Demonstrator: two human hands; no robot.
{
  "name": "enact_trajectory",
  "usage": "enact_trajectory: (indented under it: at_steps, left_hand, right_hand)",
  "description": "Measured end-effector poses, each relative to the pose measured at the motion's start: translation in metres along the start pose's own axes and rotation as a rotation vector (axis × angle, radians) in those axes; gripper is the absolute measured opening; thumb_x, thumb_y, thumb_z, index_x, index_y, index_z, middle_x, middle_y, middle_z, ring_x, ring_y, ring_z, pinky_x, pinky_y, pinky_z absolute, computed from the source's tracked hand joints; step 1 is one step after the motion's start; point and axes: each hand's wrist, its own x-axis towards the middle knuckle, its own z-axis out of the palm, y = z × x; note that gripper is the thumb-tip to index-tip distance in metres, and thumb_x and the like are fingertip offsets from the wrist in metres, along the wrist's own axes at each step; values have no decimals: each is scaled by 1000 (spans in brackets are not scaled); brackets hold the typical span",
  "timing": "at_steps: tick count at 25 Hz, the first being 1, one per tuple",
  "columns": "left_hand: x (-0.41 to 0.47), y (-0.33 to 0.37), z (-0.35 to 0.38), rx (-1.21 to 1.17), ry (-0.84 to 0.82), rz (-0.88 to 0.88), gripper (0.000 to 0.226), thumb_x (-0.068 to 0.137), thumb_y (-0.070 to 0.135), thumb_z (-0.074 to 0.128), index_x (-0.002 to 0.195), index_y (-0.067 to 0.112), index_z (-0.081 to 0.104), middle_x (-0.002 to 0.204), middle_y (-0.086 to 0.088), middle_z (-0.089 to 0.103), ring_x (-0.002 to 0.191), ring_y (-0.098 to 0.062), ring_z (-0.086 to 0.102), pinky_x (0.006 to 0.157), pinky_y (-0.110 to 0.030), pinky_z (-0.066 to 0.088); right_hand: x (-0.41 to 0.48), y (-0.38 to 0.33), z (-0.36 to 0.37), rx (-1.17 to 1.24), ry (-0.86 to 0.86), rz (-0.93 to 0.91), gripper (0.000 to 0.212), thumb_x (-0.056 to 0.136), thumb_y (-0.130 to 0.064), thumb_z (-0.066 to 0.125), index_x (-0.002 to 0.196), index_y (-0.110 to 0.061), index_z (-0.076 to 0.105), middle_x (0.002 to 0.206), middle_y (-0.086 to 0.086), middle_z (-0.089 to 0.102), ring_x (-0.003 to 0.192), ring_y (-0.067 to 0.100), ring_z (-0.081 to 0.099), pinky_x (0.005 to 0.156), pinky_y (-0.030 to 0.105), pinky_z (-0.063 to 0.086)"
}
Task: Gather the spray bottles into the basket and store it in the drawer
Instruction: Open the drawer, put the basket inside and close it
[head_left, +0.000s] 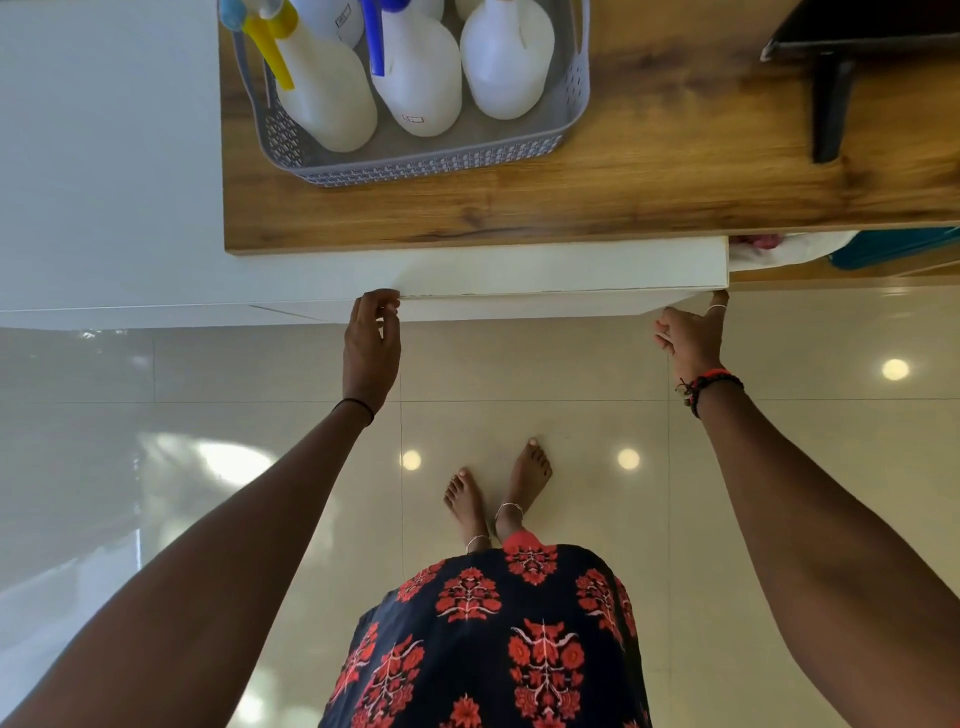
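1. The left hand (371, 345) is seen with fingers curled onto the lower edge of the white drawer front (561, 270), near its left end; the grip is closed on that edge.
2. The right hand (691, 340) is placed at the drawer front's right corner, fingertips hooked on the lower edge, a ring visible on one finger. Whether the fingers are fully clamped cannot be told from this angle; contact appears likely.
3. Above and beyond both grips, the grey perforated basket (431, 161) is found resting on the wooden countertop (649, 171), nearer the left hand's side.
4. White spray bottles (415, 78) are standing upright inside the basket; yellow and blue triggers are noted.
5. A black stand (831, 104) is seen on the countertop, beyond the right hand.
6. Below the grips, bare feet and a patterned garment are seen over glossy floor tiles (805, 415).
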Motion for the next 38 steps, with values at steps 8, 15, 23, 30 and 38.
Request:
enact_trajectory:
  at_steps: [8,15,23,30,38]
  left_hand:
    - [-14,9,10,76,-113,90,24,99,10,39,115,7,57,116,-8,60,105,-21,60,92,-33,50]
    - [-25,12,20,141,-169,132,25,99,13,40,116,10,58,117,-5,59,107,-21,58,95,-39,48]
    - [-27,2,21,138,-225,125,25,100,14,40,117,10,57,117,-5,59,107,-21,57,96,-40,49]
    - [-17,2,27,91,-211,162,25,100,15,39,115,12,58,116,-2,60,107,-18,58,97,-38,49]
    - [-18,3,27,208,-197,258,29,99,18,41,124,14,54,130,-6,53,121,-20,51,103,-36,43]
  right_hand:
    - [1,5,-11,-126,19,-74,84,83,7,43,155,-16,8,67,0,47,86,23,61,62,22,47]
    - [19,-5,-35,-245,-57,-103,80,77,15,38,147,-21,26,63,0,38,75,23,56,80,37,51]
    - [27,-5,-30,-85,46,-183,62,72,19,27,110,-26,46,66,-1,38,58,10,39,53,21,37]
    - [31,-4,-32,-214,81,-235,67,72,18,30,128,-16,45,74,-9,42,62,3,41,52,15,40]
    - [24,9,-34,-294,17,-291,48,77,15,45,114,-15,49,94,3,54,86,15,54,70,25,47]
